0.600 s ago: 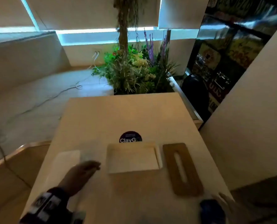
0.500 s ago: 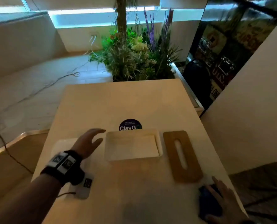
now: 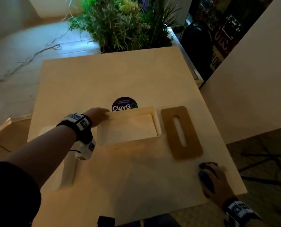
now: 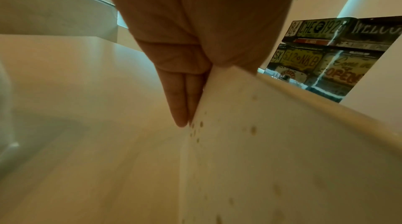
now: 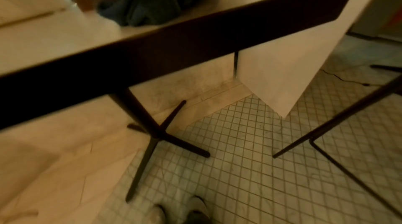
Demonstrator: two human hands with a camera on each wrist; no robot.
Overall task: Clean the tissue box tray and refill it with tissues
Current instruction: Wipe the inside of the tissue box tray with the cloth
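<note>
The cream tissue box tray (image 3: 157, 123) lies open in the middle of the table, and brown specks dot its wall (image 4: 261, 141). My left hand (image 3: 98, 115) holds the tray's far-left corner; the fingers (image 4: 180, 100) lie straight against the outside of the wall, and the thumb is hidden. The brown wooden lid (image 3: 181, 132) with a slot lies flat just right of the tray. Near the table's front right corner my right hand (image 3: 215, 182) curls over a bunched blue cloth (image 3: 204, 174) (image 5: 156, 4). A white tissue pack (image 3: 68, 171) lies blurred on the left, under my forearm.
A round dark sticker (image 3: 124, 104) sits on the table (image 3: 120, 76) just behind the tray. A planter of green plants (image 3: 125, 25) stands past the far edge. A pale wall (image 3: 251, 87) rises on the right. Dark chair legs (image 5: 326, 124) stand on the tiled floor.
My left hand has moved from left of the tray to its far-left corner and taken hold. The right hand has stayed on the blue cloth. The head view has tilted down.
</note>
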